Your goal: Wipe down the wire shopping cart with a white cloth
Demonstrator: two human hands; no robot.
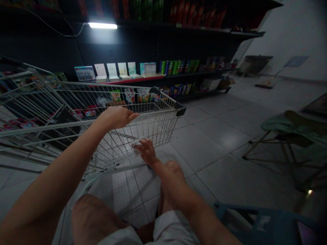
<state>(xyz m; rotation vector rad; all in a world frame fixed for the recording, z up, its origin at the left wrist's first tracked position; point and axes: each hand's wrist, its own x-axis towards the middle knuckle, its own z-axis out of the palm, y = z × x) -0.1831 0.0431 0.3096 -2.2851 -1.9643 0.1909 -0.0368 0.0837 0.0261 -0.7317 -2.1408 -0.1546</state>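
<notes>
A wire shopping cart (158, 127) stands in front of my knees, its side towards me. My left hand (117, 117) is closed over the cart's top side rail, thumb lying along it and the other fingers mostly hidden behind. Lower down, my right hand (146, 149) presses a crumpled white cloth (137, 144) against the wires of the cart's side. The cloth is bunched in its fingers, so only part of it shows. Behind the near wires, the cart's basket is partly visible.
Dark store shelves (127, 47) with boxes, cans and snack packs run behind the cart, lit by a tube light (103, 25). At right stands a folding chair (293, 132) with cloth over it. A blue plastic stool (255, 221) is close at lower right on the tiled floor (212, 132).
</notes>
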